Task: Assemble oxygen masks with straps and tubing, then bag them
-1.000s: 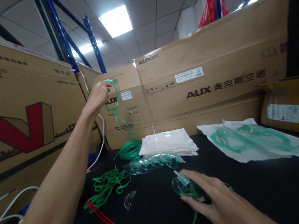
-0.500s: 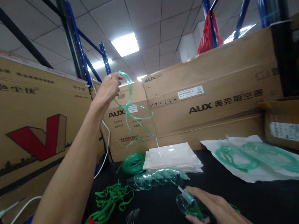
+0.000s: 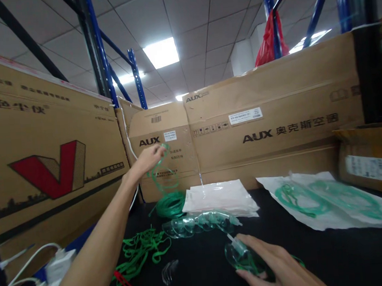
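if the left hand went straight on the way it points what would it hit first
Most likely the face of the AUX cardboard box just behind it: the left hand, pinching a loop of green tubing, points forward at it. Depth is hard to judge from one view.

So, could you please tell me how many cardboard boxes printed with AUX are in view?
2. A smaller AUX box stands behind the raised left hand; a larger AUX box stands directly to its right. More may be hidden behind them.
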`<action>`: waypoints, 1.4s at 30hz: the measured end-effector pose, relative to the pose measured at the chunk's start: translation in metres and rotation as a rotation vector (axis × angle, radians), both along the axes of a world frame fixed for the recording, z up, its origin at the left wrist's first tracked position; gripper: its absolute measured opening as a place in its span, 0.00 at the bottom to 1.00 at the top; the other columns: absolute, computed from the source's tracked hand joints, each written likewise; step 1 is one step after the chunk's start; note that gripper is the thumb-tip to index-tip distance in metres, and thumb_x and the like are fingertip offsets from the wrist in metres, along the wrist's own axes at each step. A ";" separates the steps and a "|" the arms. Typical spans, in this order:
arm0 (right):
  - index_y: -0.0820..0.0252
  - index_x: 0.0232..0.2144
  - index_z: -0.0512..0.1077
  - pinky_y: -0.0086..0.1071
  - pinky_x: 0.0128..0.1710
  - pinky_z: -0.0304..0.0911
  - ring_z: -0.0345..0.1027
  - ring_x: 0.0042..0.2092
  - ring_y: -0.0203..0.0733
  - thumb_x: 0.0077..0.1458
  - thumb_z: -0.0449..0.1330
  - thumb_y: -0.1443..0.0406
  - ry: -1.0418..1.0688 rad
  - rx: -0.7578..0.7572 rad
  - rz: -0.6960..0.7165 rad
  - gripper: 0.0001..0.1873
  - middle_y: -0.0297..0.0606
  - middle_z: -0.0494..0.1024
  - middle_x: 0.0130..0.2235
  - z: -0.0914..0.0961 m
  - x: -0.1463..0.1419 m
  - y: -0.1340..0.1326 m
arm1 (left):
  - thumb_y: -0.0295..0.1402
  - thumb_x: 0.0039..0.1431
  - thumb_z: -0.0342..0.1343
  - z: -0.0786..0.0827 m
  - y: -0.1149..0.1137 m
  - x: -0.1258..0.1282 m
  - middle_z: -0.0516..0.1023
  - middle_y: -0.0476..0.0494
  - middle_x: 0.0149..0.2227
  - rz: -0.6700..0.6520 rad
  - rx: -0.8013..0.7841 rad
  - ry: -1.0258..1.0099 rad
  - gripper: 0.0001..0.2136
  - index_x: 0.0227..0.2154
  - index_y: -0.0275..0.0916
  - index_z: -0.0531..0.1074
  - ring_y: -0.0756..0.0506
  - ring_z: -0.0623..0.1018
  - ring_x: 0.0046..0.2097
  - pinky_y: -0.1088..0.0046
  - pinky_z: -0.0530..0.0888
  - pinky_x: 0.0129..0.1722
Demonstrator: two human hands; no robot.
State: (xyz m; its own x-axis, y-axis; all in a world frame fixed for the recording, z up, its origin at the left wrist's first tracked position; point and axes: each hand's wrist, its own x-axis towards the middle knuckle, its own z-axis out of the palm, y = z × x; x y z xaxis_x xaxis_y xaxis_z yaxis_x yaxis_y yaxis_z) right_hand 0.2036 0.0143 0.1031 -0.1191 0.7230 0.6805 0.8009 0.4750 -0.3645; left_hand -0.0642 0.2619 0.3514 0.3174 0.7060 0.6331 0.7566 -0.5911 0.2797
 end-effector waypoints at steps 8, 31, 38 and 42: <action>0.54 0.58 0.73 0.29 0.39 0.80 0.83 0.43 0.47 0.58 0.67 0.61 -0.038 0.036 -0.022 0.25 0.42 0.84 0.50 -0.010 0.003 0.003 | 0.41 0.68 0.57 -0.067 0.064 -0.030 0.77 0.39 0.53 0.216 -0.383 0.302 0.15 0.51 0.37 0.74 0.39 0.78 0.51 0.55 0.77 0.51; 0.49 0.60 0.71 0.33 0.44 0.80 0.82 0.47 0.48 0.60 0.65 0.62 -0.018 -0.014 0.026 0.25 0.39 0.83 0.54 -0.014 0.003 0.002 | 0.38 0.68 0.58 -0.079 0.084 -0.044 0.76 0.39 0.54 0.267 -0.161 0.582 0.15 0.53 0.38 0.73 0.40 0.78 0.51 0.56 0.78 0.50; 0.53 0.58 0.74 0.33 0.43 0.80 0.82 0.48 0.50 0.57 0.68 0.61 -0.067 0.025 -0.013 0.26 0.41 0.84 0.52 -0.010 0.002 0.002 | 0.42 0.68 0.57 0.019 0.076 -0.036 0.80 0.41 0.47 0.305 0.076 0.489 0.14 0.46 0.36 0.76 0.41 0.80 0.49 0.55 0.76 0.52; 0.52 0.58 0.75 0.34 0.45 0.80 0.82 0.49 0.52 0.56 0.68 0.61 -0.064 0.024 -0.027 0.27 0.40 0.84 0.52 -0.007 0.003 0.000 | 0.40 0.67 0.56 0.054 0.057 -0.034 0.84 0.41 0.40 0.345 0.201 0.353 0.12 0.41 0.38 0.80 0.38 0.80 0.50 0.62 0.73 0.53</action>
State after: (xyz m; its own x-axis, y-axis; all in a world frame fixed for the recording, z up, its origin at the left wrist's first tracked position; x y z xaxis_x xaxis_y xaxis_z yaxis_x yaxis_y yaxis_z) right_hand 0.2063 0.0147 0.0957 -0.1434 0.7100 0.6894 0.8347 0.4611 -0.3012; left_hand -0.0979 0.3186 0.4057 0.3069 0.6830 0.6628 0.9440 -0.3073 -0.1204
